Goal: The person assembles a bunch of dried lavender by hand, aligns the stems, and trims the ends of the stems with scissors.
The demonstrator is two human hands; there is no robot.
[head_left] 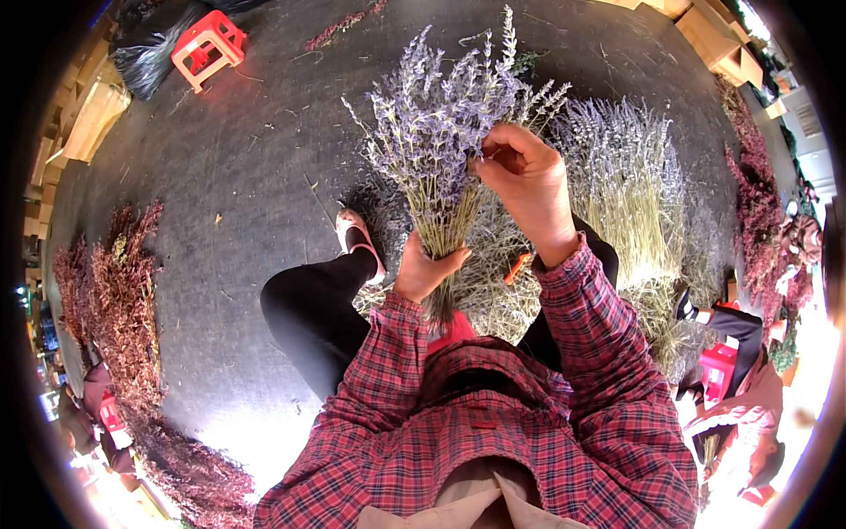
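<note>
Between the knees [304, 304], at centre: bunch [441, 132] of lavender, flower heads uppermost and spread wide, stems drawn together below. Left hand [427, 267] grasping the stems, thumb across them, stem ends showing beneath the grip. Right hand [533, 181] raised beside the flower heads, thumb and index finger bent toward each other, tips at the right edge of the bunch; whether pinching a sprig or only touching, impossible to tell. Both arms in red plaid sleeves [608, 326].

Below and behind the bunch: loose litter [502, 234] of stems on the dark floor [256, 167], with a small orange tool [518, 269] lying on top, near the right forearm. Just right of the right hand: pile [621, 176] of lavender, flower heads toward the top, pale stems toward the bottom. Beside the left knee: pink shoe [357, 234].

Farther out, upper left: red stool [208, 48], black bag [154, 53] just beside it, boxes [95, 115] along the rim. At far left: dark-red stalks [128, 300] in a long bank; at far right, similar sprays [756, 194]. Lower right: co-worker [745, 406], partly washed out by glare, near a pink-red seat [718, 375]. Upper right: open cartons [716, 44].
</note>
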